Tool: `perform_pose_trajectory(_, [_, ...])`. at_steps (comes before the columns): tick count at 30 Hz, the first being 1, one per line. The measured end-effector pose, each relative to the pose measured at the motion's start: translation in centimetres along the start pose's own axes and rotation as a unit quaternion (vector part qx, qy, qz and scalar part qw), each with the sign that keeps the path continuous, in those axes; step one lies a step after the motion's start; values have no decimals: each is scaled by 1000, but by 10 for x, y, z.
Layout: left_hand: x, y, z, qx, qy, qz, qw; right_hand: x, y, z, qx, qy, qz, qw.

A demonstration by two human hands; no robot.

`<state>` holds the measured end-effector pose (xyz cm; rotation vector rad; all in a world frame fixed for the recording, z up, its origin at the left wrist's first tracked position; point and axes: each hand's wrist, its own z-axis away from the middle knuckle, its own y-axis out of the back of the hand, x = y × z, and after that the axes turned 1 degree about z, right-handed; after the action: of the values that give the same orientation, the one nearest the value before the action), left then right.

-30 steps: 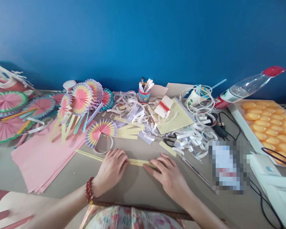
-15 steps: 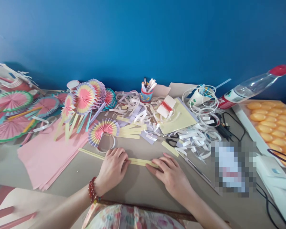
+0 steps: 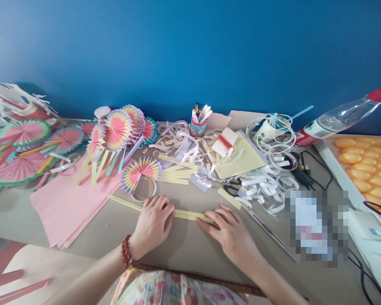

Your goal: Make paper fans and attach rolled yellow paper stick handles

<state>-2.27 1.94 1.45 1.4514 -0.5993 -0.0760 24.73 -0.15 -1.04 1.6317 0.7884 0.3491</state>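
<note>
A long, narrow yellow paper strip (image 3: 188, 214) lies across the grey table in front of me, with a lengthwise fold line or second layer showing. My left hand (image 3: 155, 221) is closed over its middle, fingers curled and pressed down. At the strip's right end, my right hand (image 3: 230, 228) pinches the paper between thumb and fingers. Just beyond my left hand is a pleated paper fan (image 3: 142, 173) in pink, yellow and lilac, beside a roll of tape (image 3: 152, 188) standing on edge. My fingers hide parts of the strip.
Pink paper sheets (image 3: 73, 199) and finished paper fans (image 3: 117, 129) lie to the left. Curled paper scraps (image 3: 266, 182), scissors (image 3: 231, 189) and a craft knife (image 3: 266, 228) are on the right. Behind stand a pen cup (image 3: 198, 127) and a bottle (image 3: 333, 120).
The whole view has shifted slightly, so things sit further right in the picture. Both hands keep nearly the same places on the yellow strip.
</note>
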Motion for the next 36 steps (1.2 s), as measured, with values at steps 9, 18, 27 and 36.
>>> perform_pose_trajectory(9, [-5, -3, 7, 32, 15, 10, 999, 0, -1, 0, 8, -6, -7, 1000])
perform_pose_trajectory(18, [-10, -9, 17, 65, 40, 23, 997, 1, -2, 0, 12, -5, -17, 1000])
perform_pose_trajectory(27, [-19, -10, 22, 29, 0, 18, 999, 0, 1, -2, 14, 4, 8, 1000])
perform_pose_trajectory(36, [-9, -7, 19, -48, -189, -56, 979, -1, 2, -4, 4, 2, 9, 1000])
